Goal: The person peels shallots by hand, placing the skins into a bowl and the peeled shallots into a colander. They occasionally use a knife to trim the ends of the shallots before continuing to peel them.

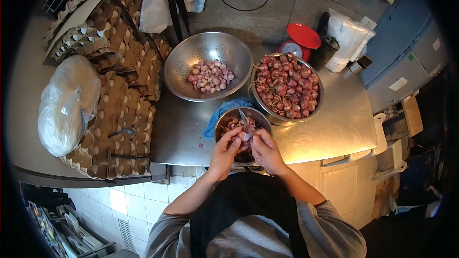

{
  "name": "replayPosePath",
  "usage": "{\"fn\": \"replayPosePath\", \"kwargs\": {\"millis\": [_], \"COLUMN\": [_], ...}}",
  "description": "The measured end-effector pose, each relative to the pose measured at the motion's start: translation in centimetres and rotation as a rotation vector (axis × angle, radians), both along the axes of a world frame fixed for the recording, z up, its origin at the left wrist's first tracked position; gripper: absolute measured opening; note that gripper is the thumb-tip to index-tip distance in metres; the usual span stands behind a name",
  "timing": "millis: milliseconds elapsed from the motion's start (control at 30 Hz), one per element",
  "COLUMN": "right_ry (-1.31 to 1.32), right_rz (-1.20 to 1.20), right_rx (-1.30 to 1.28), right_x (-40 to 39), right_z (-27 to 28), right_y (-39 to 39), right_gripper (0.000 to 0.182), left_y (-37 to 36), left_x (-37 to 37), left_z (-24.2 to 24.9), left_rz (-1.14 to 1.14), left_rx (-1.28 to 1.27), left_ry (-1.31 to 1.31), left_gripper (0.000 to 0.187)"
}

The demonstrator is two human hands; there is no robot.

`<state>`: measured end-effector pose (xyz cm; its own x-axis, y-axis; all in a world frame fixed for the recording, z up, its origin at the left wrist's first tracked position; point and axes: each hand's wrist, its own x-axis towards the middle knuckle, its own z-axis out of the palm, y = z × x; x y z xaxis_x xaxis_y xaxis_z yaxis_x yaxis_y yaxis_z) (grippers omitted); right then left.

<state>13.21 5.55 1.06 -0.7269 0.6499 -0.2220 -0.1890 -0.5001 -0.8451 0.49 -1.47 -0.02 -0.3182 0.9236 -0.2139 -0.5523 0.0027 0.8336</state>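
One shallot point(245, 136) observed pinched in the closed left hand point(224, 152); one knife point(245, 119) gripped in the curled right hand point(267, 153), both over small bowl point(261, 118)

This is looking like a food-preparation kitchen: a stainless-steel table point(342, 136) is carrying a perforated metal colander point(178, 69) of peeled pinkish shallots point(210, 75), a round metal bowl point(269, 111) of red-skinned shallots point(289, 86) and a red dial scale point(304, 36); brown cardboard egg trays point(103, 145) are sitting piled at left.
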Motion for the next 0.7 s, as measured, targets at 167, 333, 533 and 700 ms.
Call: {"fn": "replayPosePath", "kwargs": {"millis": [167, 333, 533, 700], "right_ry": [-0.003, 0.051, -0.12, -0.182], "right_rz": [-0.079, -0.118, -0.049, 0.073], "right_rx": [0.232, 0.011, 0.106, 0.195], "right_x": [-1.0, -0.2, 1.2, 1.9], "right_z": [-1.6, -1.4, -0.6, -1.4], "right_y": [-0.5, 0.8, 2.2, 1.7], "right_gripper": [0.011, 0.014, 0.04, 0.042], "left_y": [0.4, 0.9, 0.7, 1.6], "left_x": [-0.1, -0.8, -1.7, -2.9], "left_z": [-0.4, 0.1, 1.1, -0.9], "left_rz": [-0.019, -0.04, -0.105, -0.094], "left_rx": [-0.04, 0.021, -0.032, -0.088], "left_ry": [0.039, 0.146, -0.121, -0.355], "left_gripper": [0.031, 0.033, 0.028, 0.02]}}
